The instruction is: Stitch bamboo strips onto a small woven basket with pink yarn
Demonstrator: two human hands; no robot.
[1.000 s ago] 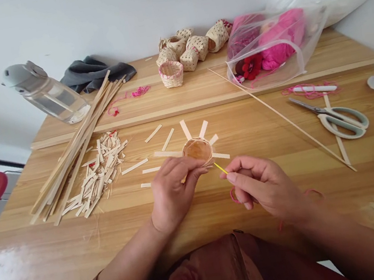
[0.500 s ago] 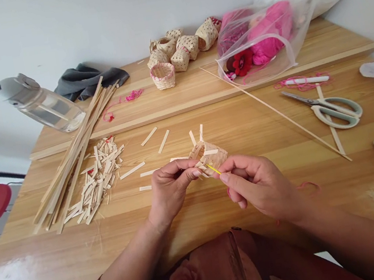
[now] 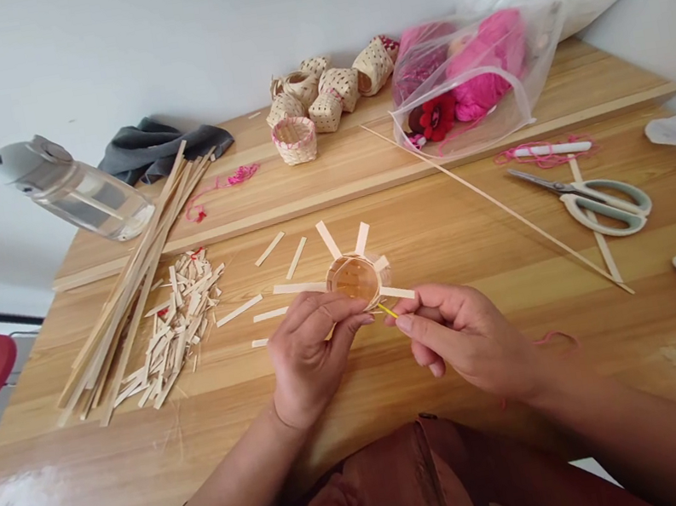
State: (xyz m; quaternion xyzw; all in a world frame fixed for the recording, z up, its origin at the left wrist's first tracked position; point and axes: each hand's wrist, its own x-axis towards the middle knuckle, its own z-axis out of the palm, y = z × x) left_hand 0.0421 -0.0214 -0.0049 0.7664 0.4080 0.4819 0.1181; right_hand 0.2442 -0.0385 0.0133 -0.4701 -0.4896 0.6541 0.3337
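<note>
My left hand (image 3: 312, 352) pinches the near rim of a small woven basket (image 3: 353, 278), whose opening faces me and whose loose strip ends fan outward. My right hand (image 3: 465, 335) pinches a thin yellow needle (image 3: 387, 310) whose tip touches the basket's lower right edge. A pink thread (image 3: 556, 339) trails on the table behind my right hand. Both hands hover just above the wooden table (image 3: 436, 375).
Long bamboo strips (image 3: 133, 270) and a heap of cut pieces (image 3: 178, 323) lie left. Scissors (image 3: 594, 197), a long thin stick (image 3: 498, 204) and a white pen (image 3: 551, 150) lie right. Finished small baskets (image 3: 318, 96), a bag of pink yarn (image 3: 464, 76), a water bottle (image 3: 72, 189) and a grey cloth (image 3: 157, 145) sit on the rear shelf.
The basket was tipped onto its side half a second ago and is now turned back with its opening toward me. The needle stays at its lower right edge.
</note>
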